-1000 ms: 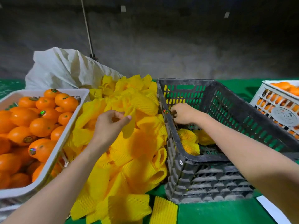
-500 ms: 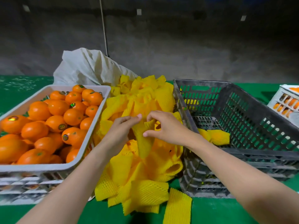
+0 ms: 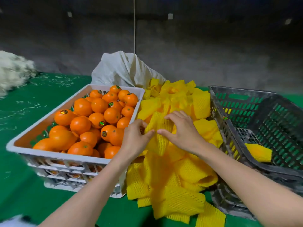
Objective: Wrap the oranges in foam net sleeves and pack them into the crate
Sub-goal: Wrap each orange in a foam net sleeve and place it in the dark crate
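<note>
Both hands meet over a heap of yellow foam net sleeves point(image 3: 177, 174) in the middle. My left hand point(image 3: 134, 140) and my right hand point(image 3: 182, 131) pinch the same yellow sleeve point(image 3: 158, 136) and hold it just above the heap. A white crate point(image 3: 49, 154) on the left is full of loose oranges point(image 3: 96, 118), several with stickers. The dark grey crate point(image 3: 255, 115) stands on the right. A wrapped orange point(image 3: 258, 152) lies at its near wall.
A white sack point(image 3: 124, 69) lies behind the sleeve heap. A pale fluffy pile point(image 3: 13, 71) sits at the far left on the green table point(image 3: 24, 177). A thin pole point(image 3: 134, 25) rises behind the sack. A dark wall closes the back.
My right hand left the grey crate and came left to the sleeve heap. Both hands now pinch one sleeve together. The view has swung left.
</note>
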The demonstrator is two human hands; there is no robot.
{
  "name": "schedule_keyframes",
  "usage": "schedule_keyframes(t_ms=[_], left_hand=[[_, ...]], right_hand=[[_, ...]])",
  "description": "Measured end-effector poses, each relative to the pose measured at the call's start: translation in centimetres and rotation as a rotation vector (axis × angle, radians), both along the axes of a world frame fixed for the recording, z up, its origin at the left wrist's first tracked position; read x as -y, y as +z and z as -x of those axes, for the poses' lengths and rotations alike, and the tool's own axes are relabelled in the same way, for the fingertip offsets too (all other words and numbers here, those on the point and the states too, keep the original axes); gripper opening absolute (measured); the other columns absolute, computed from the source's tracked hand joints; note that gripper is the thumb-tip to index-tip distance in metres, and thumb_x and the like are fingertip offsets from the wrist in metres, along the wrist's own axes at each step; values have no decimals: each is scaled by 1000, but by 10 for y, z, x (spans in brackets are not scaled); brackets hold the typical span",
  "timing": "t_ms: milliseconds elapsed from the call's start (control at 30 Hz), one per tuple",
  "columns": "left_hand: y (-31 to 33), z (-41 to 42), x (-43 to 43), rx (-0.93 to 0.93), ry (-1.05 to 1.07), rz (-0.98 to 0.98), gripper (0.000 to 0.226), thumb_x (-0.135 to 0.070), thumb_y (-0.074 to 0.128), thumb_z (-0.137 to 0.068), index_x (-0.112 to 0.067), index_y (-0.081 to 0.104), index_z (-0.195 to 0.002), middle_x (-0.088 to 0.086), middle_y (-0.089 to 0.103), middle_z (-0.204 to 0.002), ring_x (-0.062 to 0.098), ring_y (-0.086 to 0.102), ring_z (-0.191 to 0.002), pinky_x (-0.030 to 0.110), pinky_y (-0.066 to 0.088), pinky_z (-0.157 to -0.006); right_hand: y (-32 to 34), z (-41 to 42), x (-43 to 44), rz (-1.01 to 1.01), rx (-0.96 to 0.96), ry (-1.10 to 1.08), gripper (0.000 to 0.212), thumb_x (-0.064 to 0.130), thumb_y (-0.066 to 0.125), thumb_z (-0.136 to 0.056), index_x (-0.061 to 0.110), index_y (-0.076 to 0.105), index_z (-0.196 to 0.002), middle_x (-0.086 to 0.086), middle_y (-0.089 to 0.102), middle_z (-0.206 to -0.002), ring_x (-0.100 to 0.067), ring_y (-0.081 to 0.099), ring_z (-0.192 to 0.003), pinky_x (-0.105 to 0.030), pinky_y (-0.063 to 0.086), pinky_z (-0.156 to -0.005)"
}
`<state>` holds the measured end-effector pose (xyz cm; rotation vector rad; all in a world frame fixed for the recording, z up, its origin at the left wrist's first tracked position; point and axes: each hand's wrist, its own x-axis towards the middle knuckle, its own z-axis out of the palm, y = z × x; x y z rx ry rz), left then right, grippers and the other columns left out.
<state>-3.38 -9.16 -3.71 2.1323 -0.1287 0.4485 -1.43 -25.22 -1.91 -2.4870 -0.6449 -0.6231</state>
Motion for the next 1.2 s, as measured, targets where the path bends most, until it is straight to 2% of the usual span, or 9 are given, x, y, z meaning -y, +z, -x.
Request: schedule_keyframes(t_ms=[200,267,367,433,600,733,967,1067,1200], left_hand=[[10,-15,-51,-122,-135,264,21,-25,53,-96,-12,64,-84,-8,59,-73,7,50,-65,30,39,-66],[11,-32,-78,-195,-8,66,19,-8,50,-96,-9,64,-109,6,64,-109,16,58,-95,29,42,-79],[0,-52,-113,-501,-66,-374,58,-2,61,-84,-10,45,-138,10,46,-141,26,47,-124,28,43,-85],[-13,-57,-119,-612,-133,-478,76,-14,75,-78,-16,35,-143,9,41,-141,27,47,-122,29,44,-83],[-30,-62,-116,-443,-65,-492,81,-27,84,-68,-16,42,-136,11,47,-126,26,51,-104,25,40,-69],[-23,-62,-119,-397,-30,-198,70,-21,84,-66,-21,53,-129,1,49,-109,15,53,-84,22,44,-57],[9,-48,-115,-456,-245,847,39,-3,60,-84,-27,61,-114,12,51,-134,33,56,-114,45,54,-83],[19,-41,-99,-457,-341,1044,41,-3,50,-83,-25,57,-117,15,53,-129,34,61,-104,40,56,-69],[24,-31,-74,-570,-496,1201,63,-9,60,-60,-21,53,-122,15,57,-118,29,64,-82,33,53,-59]], right_hand=[[15,-19,-27,-153,-110,105,14,13,63,-87,5,61,-97,-10,62,-91,-27,58,-90,-32,35,-74],[21,-23,-34,-158,-160,175,5,8,59,-88,5,55,-87,-12,56,-85,-27,54,-84,-34,35,-71],[25,-28,-43,-174,-234,227,14,4,54,-87,-8,50,-81,-23,50,-86,-30,48,-82,-38,32,-71],[25,-29,-48,-184,-275,245,25,14,49,-84,-11,47,-80,-27,47,-86,-33,46,-80,-42,31,-70],[17,-32,-51,-249,-364,260,21,11,55,-91,-3,47,-76,-15,45,-71,-24,42,-67,-39,32,-62],[16,-35,-46,-331,-401,262,25,11,56,-91,13,44,-69,7,38,-65,-1,36,-60,-22,28,-57],[20,-36,-39,-607,-553,314,28,-1,51,-90,15,45,-67,12,45,-58,5,42,-54,-13,33,-52],[27,-30,-39,-721,-600,378,16,11,56,-81,14,47,-68,10,49,-60,-1,45,-58,-17,35,-55],[32,-22,-37,-808,-674,396,15,19,52,-71,7,48,-78,-11,40,-76,-18,40,-69,-30,31,-61]])
